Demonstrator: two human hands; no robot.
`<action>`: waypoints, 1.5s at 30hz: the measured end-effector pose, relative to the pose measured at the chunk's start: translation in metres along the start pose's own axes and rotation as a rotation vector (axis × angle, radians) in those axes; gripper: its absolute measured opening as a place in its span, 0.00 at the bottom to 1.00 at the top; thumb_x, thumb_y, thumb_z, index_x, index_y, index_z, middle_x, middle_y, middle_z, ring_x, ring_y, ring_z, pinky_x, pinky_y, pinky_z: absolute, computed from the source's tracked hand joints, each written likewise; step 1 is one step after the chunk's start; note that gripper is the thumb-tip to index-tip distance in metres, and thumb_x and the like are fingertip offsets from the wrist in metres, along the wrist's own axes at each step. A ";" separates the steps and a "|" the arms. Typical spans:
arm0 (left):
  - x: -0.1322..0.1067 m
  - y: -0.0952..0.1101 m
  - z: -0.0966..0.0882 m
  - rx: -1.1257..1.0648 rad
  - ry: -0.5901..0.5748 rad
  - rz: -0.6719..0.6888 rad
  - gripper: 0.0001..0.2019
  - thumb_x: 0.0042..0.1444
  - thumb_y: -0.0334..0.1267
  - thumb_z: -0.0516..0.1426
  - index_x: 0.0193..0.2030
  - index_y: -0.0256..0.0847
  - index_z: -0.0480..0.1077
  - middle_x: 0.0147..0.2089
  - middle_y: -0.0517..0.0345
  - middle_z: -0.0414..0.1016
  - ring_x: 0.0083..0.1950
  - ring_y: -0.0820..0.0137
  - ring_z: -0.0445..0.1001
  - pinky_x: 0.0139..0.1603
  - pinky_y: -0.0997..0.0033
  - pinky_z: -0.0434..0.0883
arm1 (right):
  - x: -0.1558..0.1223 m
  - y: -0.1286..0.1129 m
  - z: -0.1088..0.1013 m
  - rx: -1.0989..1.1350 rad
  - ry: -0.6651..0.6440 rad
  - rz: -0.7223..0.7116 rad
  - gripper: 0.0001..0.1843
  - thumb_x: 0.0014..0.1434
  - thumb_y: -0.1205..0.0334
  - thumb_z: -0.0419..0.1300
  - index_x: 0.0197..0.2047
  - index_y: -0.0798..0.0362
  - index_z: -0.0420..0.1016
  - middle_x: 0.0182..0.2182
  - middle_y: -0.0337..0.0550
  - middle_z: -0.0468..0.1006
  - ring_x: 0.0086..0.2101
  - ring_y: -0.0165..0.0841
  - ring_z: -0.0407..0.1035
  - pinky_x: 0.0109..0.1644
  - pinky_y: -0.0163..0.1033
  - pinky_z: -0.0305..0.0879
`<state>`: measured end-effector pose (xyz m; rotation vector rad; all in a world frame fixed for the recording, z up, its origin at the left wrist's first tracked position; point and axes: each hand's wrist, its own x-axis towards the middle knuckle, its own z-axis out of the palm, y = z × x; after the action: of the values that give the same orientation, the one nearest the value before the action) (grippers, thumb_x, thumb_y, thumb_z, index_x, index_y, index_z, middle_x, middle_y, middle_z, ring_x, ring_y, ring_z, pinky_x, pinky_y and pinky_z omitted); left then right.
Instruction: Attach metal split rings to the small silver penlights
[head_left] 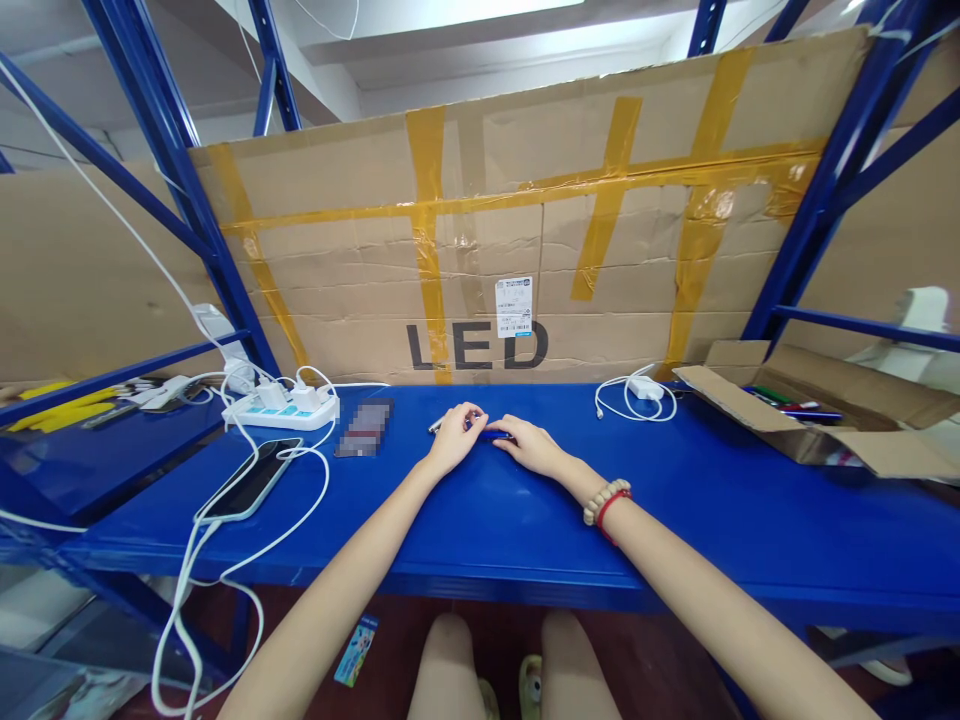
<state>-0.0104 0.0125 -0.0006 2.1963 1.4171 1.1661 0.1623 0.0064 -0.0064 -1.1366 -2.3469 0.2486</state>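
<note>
My left hand (455,437) and my right hand (531,446) meet over the middle of the blue table, fingers curled. Between them shows a slim blue pen (495,435), lying roughly level. My right fingers are closed on its right part, while my left fingertips close around its left end. A small silvery piece (434,426) pokes out left of my left hand; whether it belongs to the same pen I cannot tell. Fingers hide much of what is held. A beaded bracelet (600,502) and a red cord circle my right wrist.
A white power strip (281,408) with plugs and looping cables, a phone (253,480) and a blurred-out dark rectangle (365,428) lie to the left. On the right are a coiled white charger (645,388) and an open cardboard box (787,445) holding pens. Taped cardboard (345,270) stands behind.
</note>
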 end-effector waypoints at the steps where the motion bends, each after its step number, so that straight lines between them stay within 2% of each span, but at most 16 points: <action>1: 0.000 -0.001 0.000 0.071 -0.012 0.047 0.09 0.57 0.43 0.51 0.37 0.41 0.69 0.33 0.58 0.71 0.38 0.69 0.66 0.43 0.68 0.64 | 0.001 0.001 0.001 -0.006 -0.005 -0.022 0.16 0.60 0.65 0.53 0.52 0.49 0.69 0.44 0.44 0.72 0.45 0.34 0.66 0.48 0.39 0.62; 5: -0.001 -0.002 -0.003 0.203 -0.099 0.187 0.10 0.59 0.41 0.49 0.38 0.42 0.70 0.35 0.57 0.71 0.38 0.68 0.67 0.45 0.67 0.64 | 0.002 0.002 0.000 -0.035 0.012 -0.075 0.14 0.59 0.69 0.54 0.47 0.48 0.72 0.44 0.43 0.72 0.44 0.34 0.64 0.50 0.42 0.59; 8: -0.002 0.003 -0.006 0.215 -0.208 0.216 0.09 0.57 0.41 0.51 0.37 0.41 0.70 0.32 0.58 0.71 0.35 0.69 0.68 0.41 0.69 0.64 | 0.002 0.001 -0.003 -0.052 0.061 -0.044 0.11 0.58 0.70 0.55 0.42 0.49 0.74 0.43 0.43 0.72 0.44 0.33 0.63 0.49 0.41 0.58; 11: -0.003 0.009 -0.009 0.318 -0.224 0.160 0.07 0.53 0.40 0.55 0.31 0.40 0.70 0.31 0.57 0.71 0.38 0.67 0.69 0.42 0.68 0.64 | 0.001 0.000 -0.006 -0.067 0.119 0.004 0.09 0.57 0.68 0.57 0.41 0.50 0.74 0.42 0.43 0.72 0.44 0.34 0.64 0.48 0.41 0.57; 15: -0.006 0.017 -0.015 0.498 -0.133 0.027 0.06 0.48 0.39 0.56 0.26 0.40 0.66 0.37 0.55 0.69 0.44 0.64 0.66 0.46 0.64 0.62 | -0.001 -0.002 -0.008 -0.082 0.141 0.086 0.11 0.56 0.67 0.58 0.43 0.50 0.73 0.43 0.43 0.71 0.45 0.34 0.64 0.48 0.41 0.57; 18: -0.008 0.018 -0.016 0.591 -0.077 -0.048 0.08 0.46 0.37 0.56 0.35 0.40 0.66 0.43 0.52 0.67 0.49 0.61 0.64 0.50 0.61 0.61 | -0.001 -0.003 -0.009 -0.077 0.135 0.148 0.11 0.56 0.66 0.58 0.43 0.50 0.73 0.44 0.44 0.70 0.45 0.35 0.63 0.48 0.42 0.56; 20: -0.009 0.017 -0.014 0.625 -0.040 -0.141 0.20 0.46 0.39 0.56 0.48 0.41 0.63 0.50 0.48 0.64 0.54 0.57 0.61 0.53 0.59 0.58 | -0.002 -0.003 -0.009 -0.066 0.137 0.157 0.11 0.56 0.66 0.58 0.43 0.50 0.73 0.44 0.44 0.70 0.46 0.35 0.63 0.49 0.42 0.56; 22: -0.011 0.015 -0.010 0.668 -0.024 -0.229 0.30 0.49 0.45 0.54 0.59 0.40 0.56 0.60 0.42 0.57 0.62 0.51 0.53 0.58 0.55 0.54 | -0.002 -0.003 -0.008 -0.058 0.139 0.152 0.11 0.55 0.66 0.58 0.43 0.51 0.73 0.44 0.44 0.70 0.46 0.35 0.62 0.50 0.42 0.56; 24: -0.011 0.013 -0.004 0.715 -0.057 -0.341 0.32 0.54 0.51 0.49 0.63 0.38 0.51 0.64 0.37 0.50 0.66 0.44 0.44 0.60 0.51 0.50 | -0.002 -0.003 -0.008 -0.050 0.135 0.149 0.11 0.56 0.66 0.57 0.43 0.51 0.73 0.45 0.45 0.69 0.47 0.35 0.62 0.51 0.43 0.56; 27: -0.011 0.008 0.002 0.713 -0.155 -0.467 0.32 0.58 0.54 0.43 0.64 0.35 0.51 0.65 0.33 0.50 0.67 0.43 0.44 0.60 0.50 0.51 | -0.002 -0.003 -0.008 -0.053 0.129 0.140 0.11 0.56 0.66 0.56 0.44 0.52 0.72 0.45 0.45 0.69 0.46 0.35 0.62 0.51 0.43 0.56; 29: -0.009 0.003 0.005 0.700 -0.177 -0.386 0.29 0.60 0.51 0.41 0.64 0.36 0.50 0.66 0.35 0.50 0.67 0.46 0.45 0.60 0.49 0.52 | -0.002 -0.004 -0.009 -0.065 0.132 0.129 0.12 0.56 0.65 0.56 0.45 0.52 0.71 0.45 0.46 0.69 0.47 0.36 0.62 0.52 0.44 0.56; 32: -0.004 -0.005 0.007 0.663 -0.269 -0.164 0.25 0.62 0.42 0.39 0.65 0.39 0.51 0.67 0.41 0.49 0.68 0.53 0.46 0.61 0.51 0.53 | -0.002 -0.006 -0.010 -0.095 0.138 0.104 0.15 0.58 0.62 0.55 0.49 0.52 0.69 0.47 0.48 0.68 0.48 0.37 0.61 0.52 0.45 0.56; 36: 0.003 -0.011 0.010 0.529 -0.383 0.091 0.24 0.63 0.40 0.40 0.64 0.40 0.53 0.68 0.48 0.48 0.68 0.60 0.45 0.64 0.56 0.52 | -0.002 -0.005 -0.014 -0.145 0.126 0.072 0.18 0.61 0.67 0.48 0.54 0.51 0.66 0.52 0.48 0.67 0.51 0.37 0.60 0.53 0.45 0.54; 39: 0.009 -0.011 0.016 0.453 -0.409 0.153 0.22 0.62 0.39 0.42 0.63 0.43 0.55 0.67 0.52 0.50 0.68 0.63 0.46 0.65 0.56 0.51 | -0.002 -0.002 -0.020 -0.147 0.093 0.052 0.21 0.60 0.72 0.45 0.53 0.51 0.67 0.53 0.46 0.67 0.53 0.35 0.59 0.55 0.45 0.51; 42: 0.019 -0.006 0.028 0.394 -0.403 0.231 0.22 0.61 0.36 0.44 0.62 0.41 0.58 0.67 0.51 0.52 0.67 0.62 0.49 0.64 0.57 0.54 | -0.002 0.002 -0.023 -0.111 0.119 0.077 0.20 0.63 0.66 0.43 0.53 0.50 0.67 0.53 0.44 0.68 0.53 0.34 0.59 0.56 0.44 0.51; 45: 0.032 0.006 0.046 0.357 -0.433 0.354 0.21 0.58 0.30 0.45 0.58 0.41 0.62 0.64 0.51 0.59 0.64 0.68 0.57 0.62 0.62 0.58 | -0.002 0.007 -0.022 -0.155 0.134 0.131 0.21 0.65 0.62 0.41 0.55 0.51 0.66 0.53 0.46 0.69 0.53 0.36 0.60 0.55 0.45 0.51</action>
<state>0.0339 0.0452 -0.0109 2.8128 1.1474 0.4863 0.1799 0.0083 0.0091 -1.3404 -2.2076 0.0354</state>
